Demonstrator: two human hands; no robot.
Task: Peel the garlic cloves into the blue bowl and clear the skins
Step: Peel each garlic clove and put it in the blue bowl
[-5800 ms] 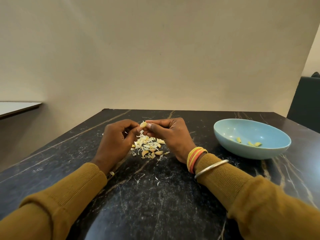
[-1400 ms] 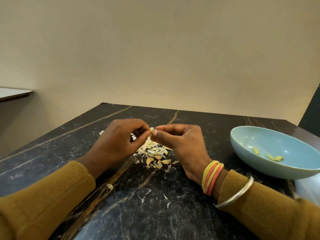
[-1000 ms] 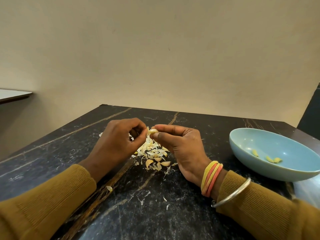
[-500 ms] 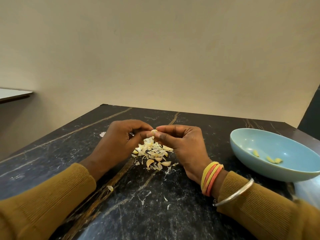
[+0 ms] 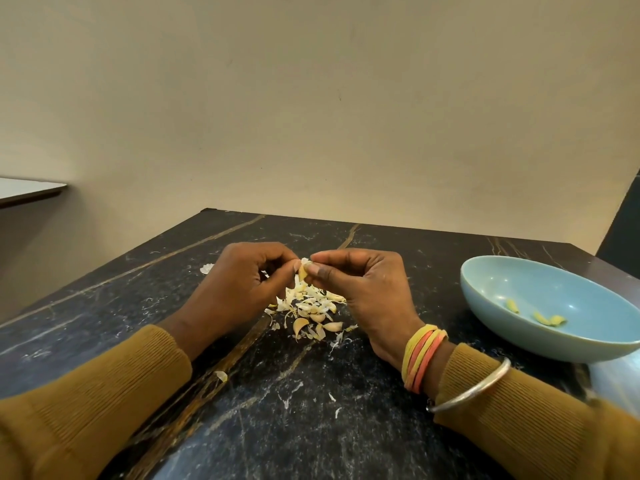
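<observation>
— How does the clove look?
— A small pale-yellow garlic clove [image 5: 303, 273] with white papery skin at its top. The left hand [image 5: 239, 289] and right hand [image 5: 363, 289] both pinch it above the pile of cloves and skins [image 5: 311, 311], mid black marble table [image 5: 311, 427].
— Its long axis?
— Roughly upright, skin end up. The shallow light-blue bowl [image 5: 502, 327] sits at the table's right edge.

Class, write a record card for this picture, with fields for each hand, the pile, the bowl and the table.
Left hand: pinches garlic clove
Right hand: pinches the same clove
Pile: skins and unpeeled cloves, lying beneath the hands
Blue bowl: right of the hands, a few peeled cloves inside
Table: dark marble, stray skin flakes
</observation>
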